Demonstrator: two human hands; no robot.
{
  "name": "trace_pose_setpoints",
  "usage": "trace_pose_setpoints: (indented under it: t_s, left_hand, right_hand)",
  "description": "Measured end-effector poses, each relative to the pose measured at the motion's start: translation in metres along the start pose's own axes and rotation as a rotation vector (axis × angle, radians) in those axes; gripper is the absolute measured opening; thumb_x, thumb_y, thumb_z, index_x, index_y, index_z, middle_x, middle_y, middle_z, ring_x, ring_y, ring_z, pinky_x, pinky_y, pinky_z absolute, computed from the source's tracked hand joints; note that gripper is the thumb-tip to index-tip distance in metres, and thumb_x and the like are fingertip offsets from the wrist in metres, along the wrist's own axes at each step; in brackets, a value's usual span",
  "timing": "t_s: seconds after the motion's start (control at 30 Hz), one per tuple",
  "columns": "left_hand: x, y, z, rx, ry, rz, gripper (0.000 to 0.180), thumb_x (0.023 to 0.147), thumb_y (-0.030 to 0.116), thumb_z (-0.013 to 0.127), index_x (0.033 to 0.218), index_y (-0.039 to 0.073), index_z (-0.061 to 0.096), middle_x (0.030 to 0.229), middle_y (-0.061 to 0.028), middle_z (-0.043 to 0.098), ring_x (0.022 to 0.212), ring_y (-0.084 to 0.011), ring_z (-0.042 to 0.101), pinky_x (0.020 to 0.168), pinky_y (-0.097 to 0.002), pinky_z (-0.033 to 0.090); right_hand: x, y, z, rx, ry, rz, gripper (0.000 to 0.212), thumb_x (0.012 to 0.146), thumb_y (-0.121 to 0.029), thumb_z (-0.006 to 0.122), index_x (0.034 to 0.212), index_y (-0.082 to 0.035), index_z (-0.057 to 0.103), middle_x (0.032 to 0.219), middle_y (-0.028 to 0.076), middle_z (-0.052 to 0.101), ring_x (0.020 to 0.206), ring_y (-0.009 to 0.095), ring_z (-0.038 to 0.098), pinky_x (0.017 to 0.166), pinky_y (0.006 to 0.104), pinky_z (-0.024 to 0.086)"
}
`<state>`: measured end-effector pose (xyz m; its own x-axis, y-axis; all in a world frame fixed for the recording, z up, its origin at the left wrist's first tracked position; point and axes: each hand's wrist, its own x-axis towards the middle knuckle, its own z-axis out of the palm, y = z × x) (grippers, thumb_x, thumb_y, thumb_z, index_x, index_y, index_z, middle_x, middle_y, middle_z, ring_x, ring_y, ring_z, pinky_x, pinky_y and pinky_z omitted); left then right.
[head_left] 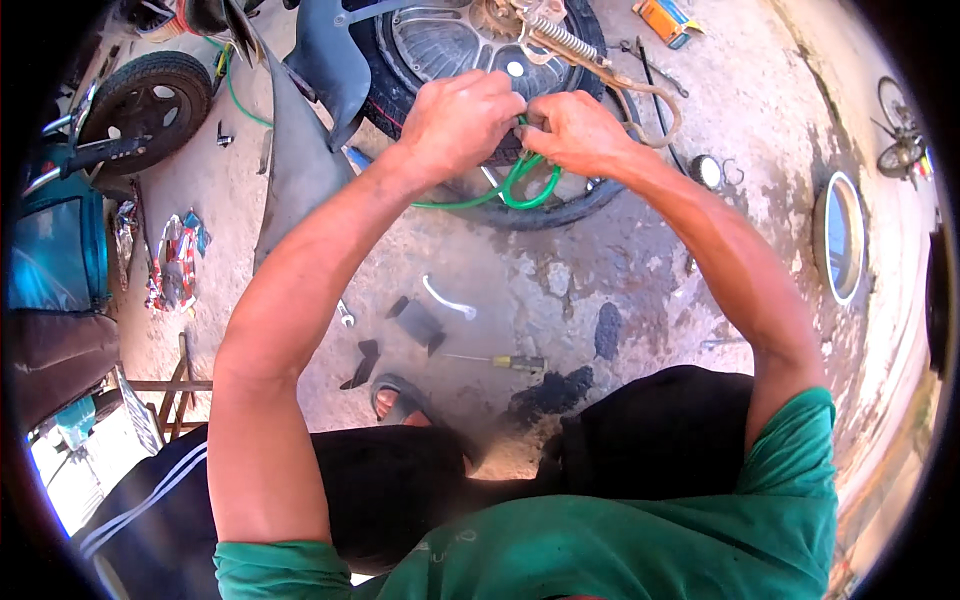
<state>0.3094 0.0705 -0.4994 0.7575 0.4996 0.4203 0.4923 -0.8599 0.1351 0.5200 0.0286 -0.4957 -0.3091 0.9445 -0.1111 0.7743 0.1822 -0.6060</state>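
Note:
My left hand (463, 118) and my right hand (578, 130) meet in front of a motorcycle wheel (425, 45), fingers curled in. A thin green hose (530, 200) runs up between them, looping below my fingers and trailing off to the left. My right thumb and forefinger pinch it. The left fist closes round the same spot, though its fingertips are mostly hidden. Just beyond the hands are the wheel's metal hub cover and a coil spring (565, 42). A black tyre (560, 215) curves beneath the hose loop.
On the concrete floor lie a screwdriver (517, 362), a wrench (346, 314), a white curved strip (448, 299) and a dark plate (415, 322). A round-rimmed basin (842, 238) stands at right, an orange-and-blue box (667, 20) at far right. Another wheel (147, 112) stands at left beside a grey panel (295, 165).

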Motion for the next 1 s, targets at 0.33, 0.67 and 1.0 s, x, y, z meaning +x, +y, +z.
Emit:
trace_pose_setpoints:
  t_s: [0.33,0.67,1.0]
  left_hand:
    - [-0.008,-0.008,-0.014,0.048,-0.043,0.112,0.01,0.084,0.012,0.07,0.089,0.012,0.062,0.083,-0.004,0.056,0.082,-0.0262,0.065,0.068,-0.0422,0.056]
    - [-0.005,-0.012,-0.016,0.011,-0.048,0.131,0.008,0.085,0.011,0.068,0.089,0.011,0.061,0.083,-0.0053,0.057,0.083,-0.0271,0.064,0.069,-0.0419,0.055]
    - [0.013,-0.004,-0.017,-0.059,-0.096,0.132,0.008,0.087,0.011,0.068,0.09,0.011,0.061,0.084,-0.0058,0.06,0.082,-0.029,0.066,0.067,-0.0439,0.056]
  right_hand:
    - [-0.03,-0.001,-0.017,0.02,-0.251,0.042,0.056,0.097,-0.055,0.065,0.087,0.0,0.07,0.07,0.011,0.064,0.064,0.023,0.06,0.063,0.0394,0.049]
    - [-0.128,0.093,-0.023,0.413,-0.885,0.48,0.051,0.098,-0.045,0.067,0.134,-0.009,0.069,0.109,0.01,0.078,0.098,0.023,0.074,0.08,0.0389,0.058]
    - [-0.164,0.111,-0.026,-0.18,-0.048,0.523,0.033,0.097,-0.037,0.067,0.109,-0.007,0.072,0.096,0.014,0.076,0.088,0.02,0.073,0.078,0.038,0.058]
